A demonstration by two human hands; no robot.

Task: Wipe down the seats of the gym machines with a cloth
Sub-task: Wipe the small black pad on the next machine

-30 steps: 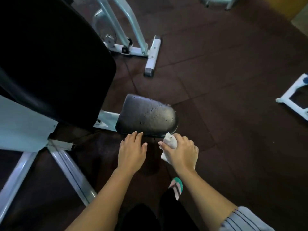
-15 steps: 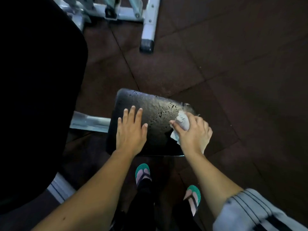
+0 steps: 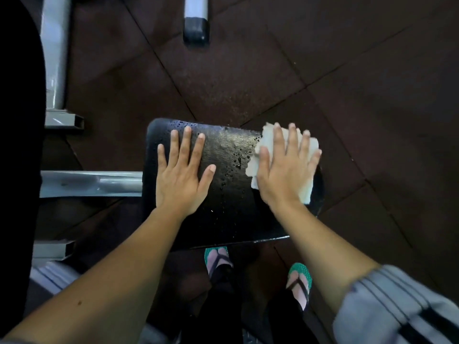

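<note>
Black and wet with drops, the seat carries the left hand flat with straight fingers near its left edge, while the right hand (fingers also straight and spread) presses the white cloth flat at the far right corner.

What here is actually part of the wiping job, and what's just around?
Part of the job: seat, wet with droplets; cloth; right hand, pressing it flat; left hand, flat on the seat.
Just around: grey frame bar; black-capped machine foot; floor tiles; green sandals.
</note>
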